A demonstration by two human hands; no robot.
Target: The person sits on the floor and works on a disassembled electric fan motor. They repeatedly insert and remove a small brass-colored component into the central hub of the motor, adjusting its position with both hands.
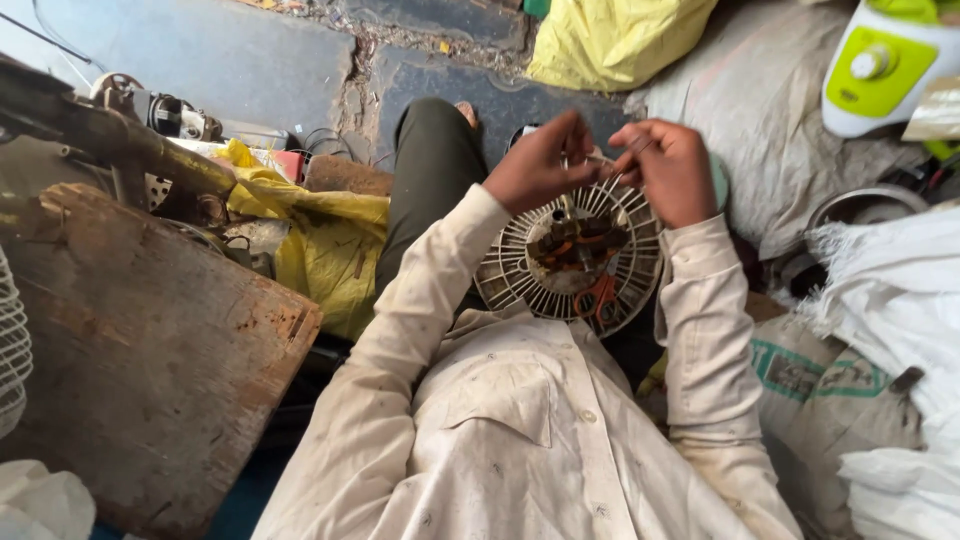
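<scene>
Between the fingers: both hands meet above a round white slotted motor housing (570,262) that rests on the person's lap; thin wires (612,170) run up from it to the fingertips.
Left hand: the left hand (540,162) has its fingers (578,135) pressed together, pinching the thin wires.
Right hand: the right hand (672,170) has its fingers curled in, pinching the same wires from the other side; the fingertips of the two hands nearly touch.
Below the fingers: one rusty brown motor core (575,245) sits in the middle of the housing, and one pair of orange-handled scissors (598,298) lies on its near rim.
Hidden or unclear: the wire ends are too thin to count; the housing's near edge is covered by the cream shirt sleeves, and its far right rim by the right hand.
Left of the fingers: one worn wooden board (150,350), a yellow plastic bag (320,240) and dark metal machine parts (150,115), hard to make out.
Beyond the fingers: a second yellow bag (610,40), cut off at the top.
Right of the fingers: one white and green appliance (880,65), cut off by the edge, and white woven sacks (890,290).
</scene>
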